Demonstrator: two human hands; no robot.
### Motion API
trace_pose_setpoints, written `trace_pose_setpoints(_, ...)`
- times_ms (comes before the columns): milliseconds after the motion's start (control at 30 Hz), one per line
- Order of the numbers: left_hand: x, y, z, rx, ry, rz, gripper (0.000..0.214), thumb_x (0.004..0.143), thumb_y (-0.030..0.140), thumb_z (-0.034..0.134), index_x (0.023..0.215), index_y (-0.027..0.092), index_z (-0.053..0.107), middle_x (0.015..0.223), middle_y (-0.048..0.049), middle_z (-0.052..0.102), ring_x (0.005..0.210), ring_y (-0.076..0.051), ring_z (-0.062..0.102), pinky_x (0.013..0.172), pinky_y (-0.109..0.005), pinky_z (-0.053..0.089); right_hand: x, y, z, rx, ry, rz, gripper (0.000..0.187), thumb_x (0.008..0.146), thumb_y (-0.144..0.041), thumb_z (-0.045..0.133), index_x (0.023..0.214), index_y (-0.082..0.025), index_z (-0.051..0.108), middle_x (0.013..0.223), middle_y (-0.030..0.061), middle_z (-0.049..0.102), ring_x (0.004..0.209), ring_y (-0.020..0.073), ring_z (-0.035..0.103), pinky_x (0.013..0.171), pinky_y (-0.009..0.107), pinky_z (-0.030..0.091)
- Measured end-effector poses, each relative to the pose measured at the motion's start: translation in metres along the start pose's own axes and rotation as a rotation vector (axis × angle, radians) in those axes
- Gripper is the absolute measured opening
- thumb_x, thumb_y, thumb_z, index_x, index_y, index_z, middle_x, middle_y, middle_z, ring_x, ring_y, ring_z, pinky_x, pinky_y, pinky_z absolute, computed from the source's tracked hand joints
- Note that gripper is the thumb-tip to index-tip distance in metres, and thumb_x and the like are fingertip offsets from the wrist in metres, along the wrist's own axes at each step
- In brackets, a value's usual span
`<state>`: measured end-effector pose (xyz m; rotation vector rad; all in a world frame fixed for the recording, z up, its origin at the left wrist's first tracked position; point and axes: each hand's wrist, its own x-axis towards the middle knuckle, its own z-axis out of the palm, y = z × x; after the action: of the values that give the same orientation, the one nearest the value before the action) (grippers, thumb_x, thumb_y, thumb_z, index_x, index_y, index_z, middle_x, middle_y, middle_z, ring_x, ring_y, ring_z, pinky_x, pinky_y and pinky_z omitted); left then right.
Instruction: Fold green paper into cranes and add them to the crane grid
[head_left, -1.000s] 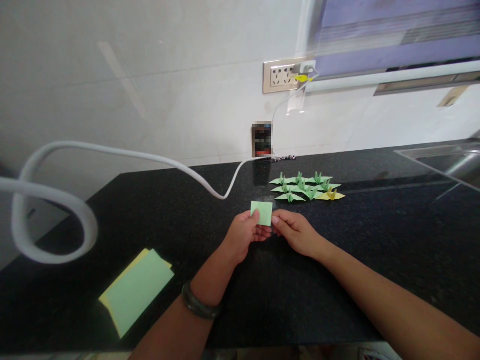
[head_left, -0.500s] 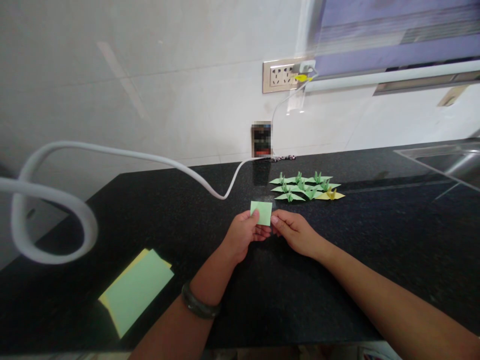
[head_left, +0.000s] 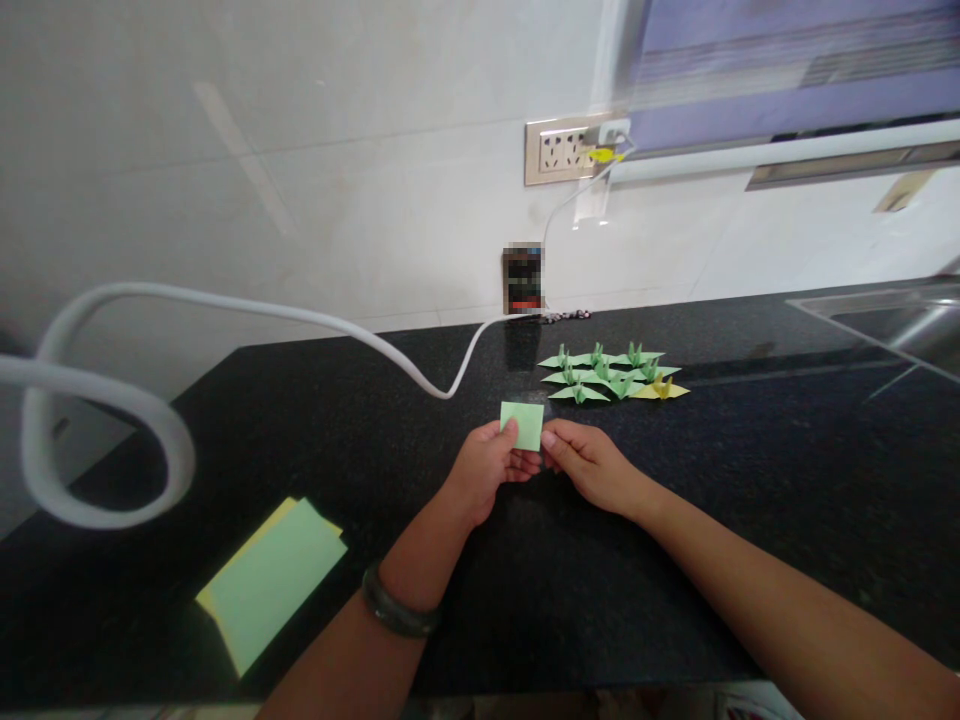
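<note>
My left hand [head_left: 487, 470] and my right hand [head_left: 589, 462] both pinch a small folded light-green paper [head_left: 523, 424] just above the black countertop [head_left: 675, 520]. The left thumb lies on the paper's left side and the right fingertips grip its lower right corner. A dark bracelet [head_left: 394, 610] circles my left wrist. Just beyond the paper lies a cluster of several folded paper cranes [head_left: 609, 374], mostly green, with one yellow crane [head_left: 660, 389] at the right.
A stack of green and yellow paper sheets [head_left: 271, 580] lies at the front left. A thick white cable [head_left: 225, 305] loops across the left and runs to a small device [head_left: 523, 280] against the wall. A wall socket [head_left: 566, 152] and a metal sink [head_left: 892, 320] are at the right.
</note>
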<state>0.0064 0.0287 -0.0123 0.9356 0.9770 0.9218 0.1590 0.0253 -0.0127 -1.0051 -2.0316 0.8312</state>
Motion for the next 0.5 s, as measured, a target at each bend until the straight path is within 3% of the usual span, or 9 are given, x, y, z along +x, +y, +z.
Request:
trace_pose_setpoints(233,0.0012,-0.0010,-0.0001,0.009,0.013,-0.005,0.030,0.074,0.041,0.047,0.079,0.012,0.053,0.058,-0.0052,0.060,0.048,-0.011,0.054,0.047,-0.021,0.041,0.0003,-0.0032,-0.0003,0.004,0.002,-0.019,0.025,0.084,-0.028,0.035,0.071,-0.016,0.052,0.063,-0.0004,0.050,0.059,0.0099,0.046,0.057,0.021,0.037)
trace_pose_setpoints(367,0.0013,-0.0008,-0.0005,0.013,0.013,0.006,0.030,0.075,0.040,0.045,0.081,0.012,0.052,0.059,-0.0051,0.059,0.048,-0.010,0.054,0.048,-0.021,0.041,-0.0004,0.0001,0.0017,0.041,0.075,0.020,0.017,0.082,-0.024,0.040,0.092,-0.017,0.050,0.064,-0.0016,0.049,0.057,0.0093,0.045,0.054,0.021,0.037)
trace_pose_setpoints(500,0.0004,0.0000,-0.0002,0.022,0.014,0.011,0.030,0.076,0.040,0.044,0.081,0.012,0.051,0.060,-0.0051,0.059,0.048,-0.010,0.054,0.048,-0.021,0.041,-0.0006,0.0068,0.0050,0.090,0.178,0.049,0.034,0.078,-0.023,0.046,0.110,-0.019,0.037,0.064,-0.0032,0.046,0.053,0.0089,0.043,0.049,0.020,0.035)
